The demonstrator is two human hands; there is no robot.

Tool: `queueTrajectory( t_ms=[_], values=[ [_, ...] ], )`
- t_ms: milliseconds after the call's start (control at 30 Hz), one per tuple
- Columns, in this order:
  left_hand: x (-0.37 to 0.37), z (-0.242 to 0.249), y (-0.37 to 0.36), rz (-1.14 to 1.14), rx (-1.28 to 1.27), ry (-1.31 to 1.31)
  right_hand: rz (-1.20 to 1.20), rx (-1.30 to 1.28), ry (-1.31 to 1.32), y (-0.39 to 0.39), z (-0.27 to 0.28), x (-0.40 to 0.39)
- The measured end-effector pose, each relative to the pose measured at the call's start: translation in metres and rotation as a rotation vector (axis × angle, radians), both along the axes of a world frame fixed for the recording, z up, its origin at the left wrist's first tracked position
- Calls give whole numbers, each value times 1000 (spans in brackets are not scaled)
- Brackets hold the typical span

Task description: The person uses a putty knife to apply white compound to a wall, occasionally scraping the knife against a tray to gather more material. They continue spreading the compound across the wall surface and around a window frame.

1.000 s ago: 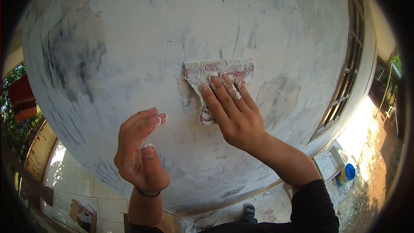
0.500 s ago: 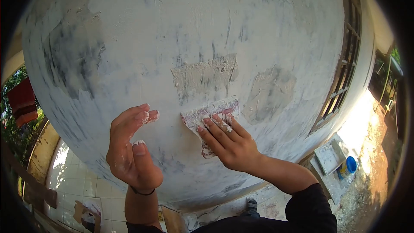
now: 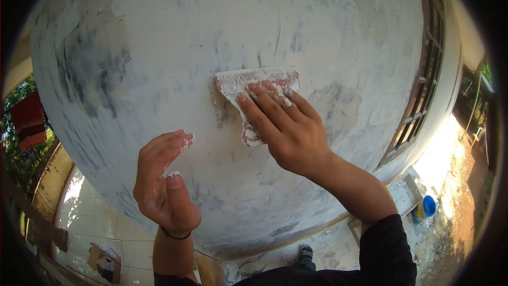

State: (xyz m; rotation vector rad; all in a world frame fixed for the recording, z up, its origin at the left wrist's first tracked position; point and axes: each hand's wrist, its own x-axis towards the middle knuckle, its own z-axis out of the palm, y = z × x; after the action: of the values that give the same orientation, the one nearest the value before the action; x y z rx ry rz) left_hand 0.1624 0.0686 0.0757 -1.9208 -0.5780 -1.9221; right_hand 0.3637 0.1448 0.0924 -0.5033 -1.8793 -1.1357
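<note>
My right hand (image 3: 291, 127) presses a wide putty scraper (image 3: 232, 83) against the wall (image 3: 174, 47), fingers laid over its face. The scraper is pinkish and smeared with white putty, its broad edge facing up. Below and left of it, part of a rough putty patch (image 3: 219, 108) shows; the rest is hidden behind the scraper and hand. My left hand (image 3: 164, 182) hangs in front of the wall at lower left, fingers curved and thumb apart, nothing between them. White putty coats its fingertips.
A barred window (image 3: 420, 90) is on the right of the wall. A blue bucket (image 3: 425, 208) stands on the ground at lower right, beside a whitish tray (image 3: 406, 193). Another rough patch (image 3: 338, 103) lies right of my hand. An opened box (image 3: 106, 259) sits on the tiles at lower left.
My right hand has slid the scraper up the wall, over the rough putty patch that was uncovered before. My left hand has hardly moved.
</note>
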Motion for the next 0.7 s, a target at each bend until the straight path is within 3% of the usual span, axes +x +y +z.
queueTrajectory(
  t_ms=[167,400,567,700],
  values=[
    [-1,-3,5,-2,-20,-16,-148,46,24,25,-34,-20],
    [-1,-18,10,-17,-83,-9,-121,-25,-26,10,-81,-18],
    [4,-13,2,-31,-98,-1,-78,-143,64,-18,-79,-11],
    [5,-7,2,-25,-82,6,-25,-77,69,-21,-54,-8]
  ],
)
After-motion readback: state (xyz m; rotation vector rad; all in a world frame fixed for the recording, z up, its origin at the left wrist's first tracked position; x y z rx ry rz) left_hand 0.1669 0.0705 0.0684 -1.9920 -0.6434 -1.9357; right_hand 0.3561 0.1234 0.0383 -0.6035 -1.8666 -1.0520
